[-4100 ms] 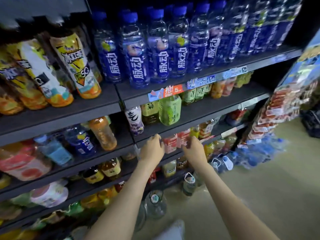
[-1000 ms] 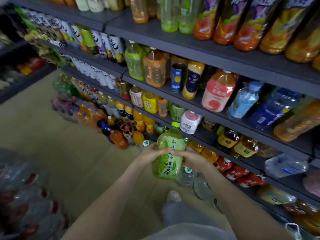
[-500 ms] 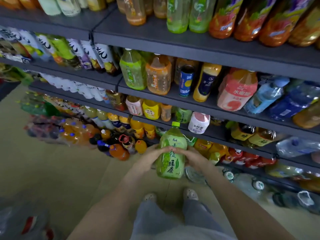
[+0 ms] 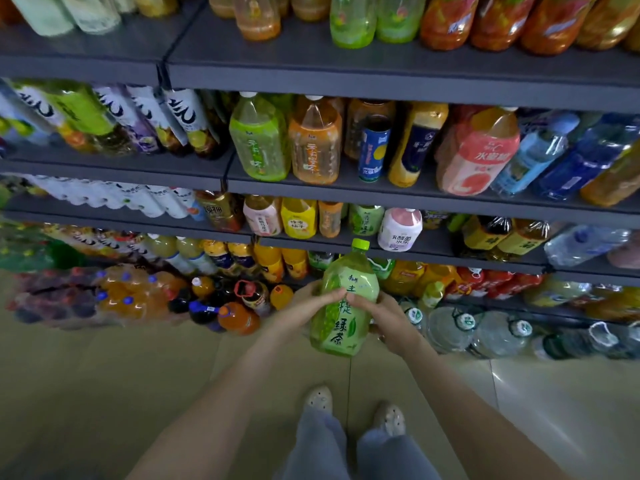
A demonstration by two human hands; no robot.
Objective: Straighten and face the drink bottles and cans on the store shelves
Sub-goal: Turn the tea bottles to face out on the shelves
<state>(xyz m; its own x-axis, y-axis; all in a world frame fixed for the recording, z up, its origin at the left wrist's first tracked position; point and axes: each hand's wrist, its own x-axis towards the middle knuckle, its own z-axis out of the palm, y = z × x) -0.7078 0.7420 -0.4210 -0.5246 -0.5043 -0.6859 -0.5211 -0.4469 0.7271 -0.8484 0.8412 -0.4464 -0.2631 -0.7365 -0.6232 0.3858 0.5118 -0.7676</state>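
Before the shelves [image 4: 381,81], left grip [image 4: 304,304] and right grip [image 4: 391,317] clasp the upright green tea bottle [image 4: 341,327] in mid-air, probably best kept label-outward and seated flush with its row.

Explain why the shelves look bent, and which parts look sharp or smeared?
Head view: the wide-angle lens bows the grey metal shelves into slanting lines. Head view: the green plastic tea bottle gripped by the left hand and right hand is sharpest; the wrapped bottle packs far left are smeared. Head view: dim lighting, with pale glare on the floor tiles lower right.
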